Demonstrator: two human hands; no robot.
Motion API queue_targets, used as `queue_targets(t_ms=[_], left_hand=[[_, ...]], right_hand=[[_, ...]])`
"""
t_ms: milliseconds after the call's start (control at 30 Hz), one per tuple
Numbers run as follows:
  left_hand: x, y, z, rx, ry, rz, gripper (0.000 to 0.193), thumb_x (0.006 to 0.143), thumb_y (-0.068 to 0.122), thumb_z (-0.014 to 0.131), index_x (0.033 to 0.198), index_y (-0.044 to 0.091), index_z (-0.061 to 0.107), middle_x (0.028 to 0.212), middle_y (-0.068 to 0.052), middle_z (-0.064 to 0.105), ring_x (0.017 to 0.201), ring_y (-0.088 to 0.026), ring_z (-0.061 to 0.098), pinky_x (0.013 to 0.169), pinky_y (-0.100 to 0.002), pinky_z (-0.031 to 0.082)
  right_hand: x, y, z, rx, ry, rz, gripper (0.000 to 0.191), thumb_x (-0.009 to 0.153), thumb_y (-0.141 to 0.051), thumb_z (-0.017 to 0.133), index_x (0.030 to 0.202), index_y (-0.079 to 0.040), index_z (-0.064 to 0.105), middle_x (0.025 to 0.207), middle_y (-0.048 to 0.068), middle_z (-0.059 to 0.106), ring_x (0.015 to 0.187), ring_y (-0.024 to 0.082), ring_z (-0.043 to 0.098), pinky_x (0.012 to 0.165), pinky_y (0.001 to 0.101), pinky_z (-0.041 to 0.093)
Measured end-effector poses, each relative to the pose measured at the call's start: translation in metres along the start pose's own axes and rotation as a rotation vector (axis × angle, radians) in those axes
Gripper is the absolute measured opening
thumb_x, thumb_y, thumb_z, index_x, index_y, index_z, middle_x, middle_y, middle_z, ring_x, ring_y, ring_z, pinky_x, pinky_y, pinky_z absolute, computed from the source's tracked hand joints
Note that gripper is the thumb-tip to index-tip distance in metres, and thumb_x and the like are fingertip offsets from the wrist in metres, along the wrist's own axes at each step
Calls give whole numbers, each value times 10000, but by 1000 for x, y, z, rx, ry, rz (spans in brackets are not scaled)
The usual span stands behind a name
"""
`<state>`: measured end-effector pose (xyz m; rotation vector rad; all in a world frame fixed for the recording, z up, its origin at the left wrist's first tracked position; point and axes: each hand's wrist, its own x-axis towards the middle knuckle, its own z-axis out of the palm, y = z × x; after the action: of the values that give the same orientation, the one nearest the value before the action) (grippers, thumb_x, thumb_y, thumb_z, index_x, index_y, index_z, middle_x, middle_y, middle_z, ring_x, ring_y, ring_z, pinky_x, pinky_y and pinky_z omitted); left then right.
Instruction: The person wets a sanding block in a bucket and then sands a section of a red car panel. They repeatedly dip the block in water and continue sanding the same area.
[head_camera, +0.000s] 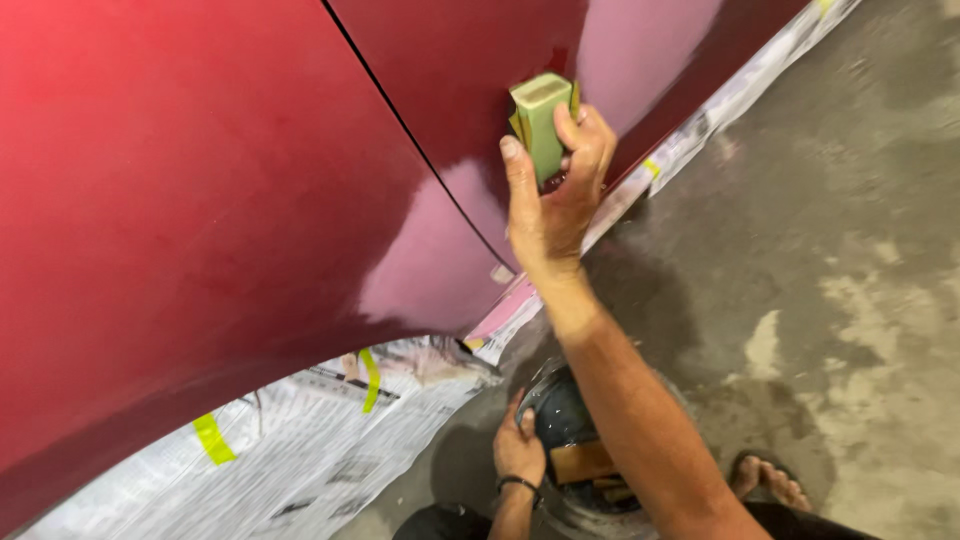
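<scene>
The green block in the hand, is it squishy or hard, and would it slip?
The green block probably feels light and a bit squishy, like foam: the right hand holds it with only fingers and thumb. It keeps its boxy shape, so it is likely firm enough to press flat on the red car panel. If wet from the bucket below, it might slip.

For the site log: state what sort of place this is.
Probably a car body repair or paint shop: a red car panel masked with newspaper and tape, the right hand holding a green sanding block, bare concrete floor.
</scene>
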<state>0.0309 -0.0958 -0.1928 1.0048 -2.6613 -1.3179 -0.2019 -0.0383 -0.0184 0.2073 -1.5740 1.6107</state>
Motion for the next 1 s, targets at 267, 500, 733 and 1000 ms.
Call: queue_targets(t_ms=[267, 500, 733, 1000], left_hand=[[-35, 28, 1, -131, 199, 193, 421, 979, 293, 563, 1366, 133, 603, 1215, -221, 726, 1172, -385, 685, 957, -457, 521], [-39, 76, 0, 282, 122, -147, 482, 907, 410, 675, 1320, 163, 642, 1162, -174, 735, 1129, -343, 700, 972, -443, 552], [-48, 96, -14, 401, 62, -129, 445, 908, 500, 630, 1232, 200, 684, 1045, -152, 763, 1043, -377, 698, 915, -527, 520], [-45, 82, -16, 425, 100, -130, 532, 898, 516, 650, 1282, 149, 645, 1016, -201, 749, 1021, -394, 710, 904, -522, 556]], right_hand=[[11, -13, -4, 43, 57, -4, 467, 988, -116, 778, 1376, -24, 532, 1447, 226, 438, 1378, 391, 468, 1188, 511, 402], [10, -5, -12, 170, 172, 178, 371, 1039, -130, 765, 1332, -35, 557, 1367, 188, 470, 1300, 351, 513, 1137, 466, 448], [15, -11, -16, 44, 50, -31, 377, 969, -130, 766, 1271, -41, 559, 1356, 199, 477, 1279, 364, 504, 1093, 470, 450], [-1, 0, -8, 92, 52, -56, 375, 982, -124, 758, 1285, -20, 563, 1389, 222, 468, 1308, 374, 492, 1108, 494, 448]])
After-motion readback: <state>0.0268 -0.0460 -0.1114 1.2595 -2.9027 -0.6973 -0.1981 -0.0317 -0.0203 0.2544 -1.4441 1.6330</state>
